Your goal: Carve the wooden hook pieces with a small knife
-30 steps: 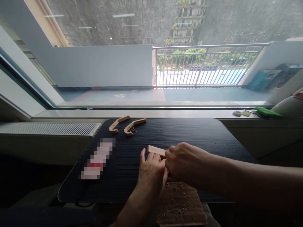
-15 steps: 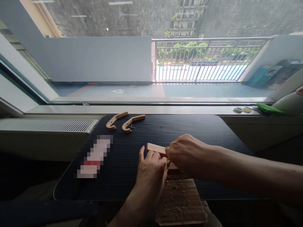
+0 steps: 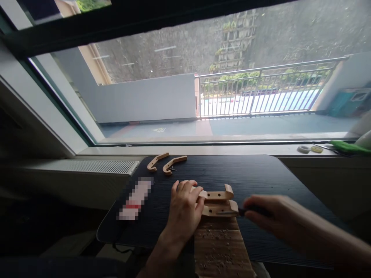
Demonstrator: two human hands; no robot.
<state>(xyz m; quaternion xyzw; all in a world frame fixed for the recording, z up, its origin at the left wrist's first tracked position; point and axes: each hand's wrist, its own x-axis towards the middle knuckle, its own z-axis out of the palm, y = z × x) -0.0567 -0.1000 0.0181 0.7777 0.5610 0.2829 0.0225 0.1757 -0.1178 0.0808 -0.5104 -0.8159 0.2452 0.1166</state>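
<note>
My left hand (image 3: 183, 208) presses down with closed fingers on the left end of a pale wooden hook piece (image 3: 217, 202), which lies on the black ribbed table (image 3: 255, 173). My right hand (image 3: 271, 216) is blurred and grips a dark-handled tool (image 3: 246, 211) whose tip points at the right side of the wooden piece. Just below the piece lies a brown board (image 3: 222, 247) strewn with wood shavings.
Two more wooden hooks (image 3: 165, 162) lie at the table's far left edge by the window sill (image 3: 232, 148). A blurred-out flat object (image 3: 135, 198) rests left of my hand. A radiator (image 3: 95, 166) runs left of the table. Tape rolls (image 3: 309, 148) and a green item sit on the sill.
My right hand has pulled away to the right off the wooden piece, uncovering its hooked ends. The camera has tilted up. My left hand stays on the piece.
</note>
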